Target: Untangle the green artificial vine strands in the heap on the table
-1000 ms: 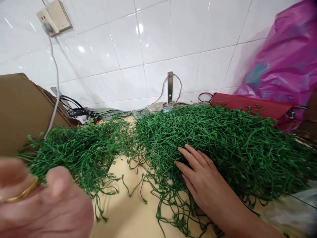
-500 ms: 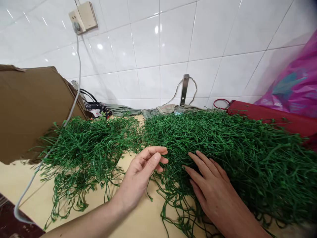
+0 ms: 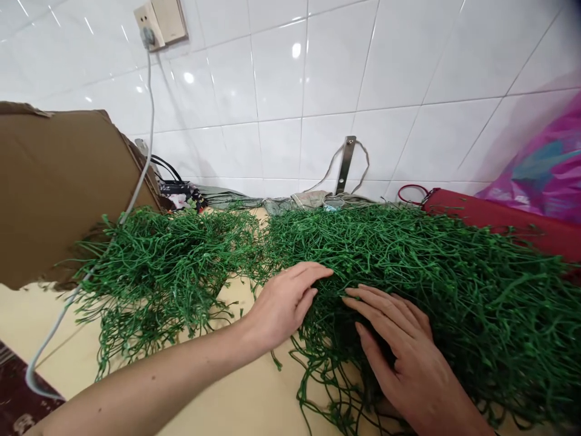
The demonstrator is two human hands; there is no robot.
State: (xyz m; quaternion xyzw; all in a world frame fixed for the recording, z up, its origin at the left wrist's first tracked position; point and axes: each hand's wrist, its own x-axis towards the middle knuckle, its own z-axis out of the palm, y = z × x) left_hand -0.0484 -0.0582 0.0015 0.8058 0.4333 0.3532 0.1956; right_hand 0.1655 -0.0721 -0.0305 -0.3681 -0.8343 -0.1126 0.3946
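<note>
A large heap of thin, dark green stems (image 3: 436, 260) with small forked tips covers the middle and right of the table. My left hand (image 3: 288, 303) is palm down at the heap's left edge, its fingers stretched to the right over the stems and the thumb apart beneath them. Just right of it, my right hand (image 3: 403, 345) rests on the heap's near side, fingers extended to the left and thumb spread. Neither hand shows a stem gripped in it, though the fingertips' undersides are hidden. A smaller heap of the same stems (image 3: 167, 260) lies to the left.
A brown cardboard box (image 3: 59, 194) stands at the left, with a white cable (image 3: 149, 109) running down past it from a wall socket. Behind the large heap are a metal bracket (image 3: 346, 163), a red case (image 3: 490, 221) and a pink plastic bag (image 3: 544, 172). The tabletop (image 3: 236, 399) is pale yellow.
My left hand has moved right and turned palm down, from a loose curl beside the heap to reaching over it. My right hand has shifted slightly, its thumb now wider apart. The view has tilted slightly.
</note>
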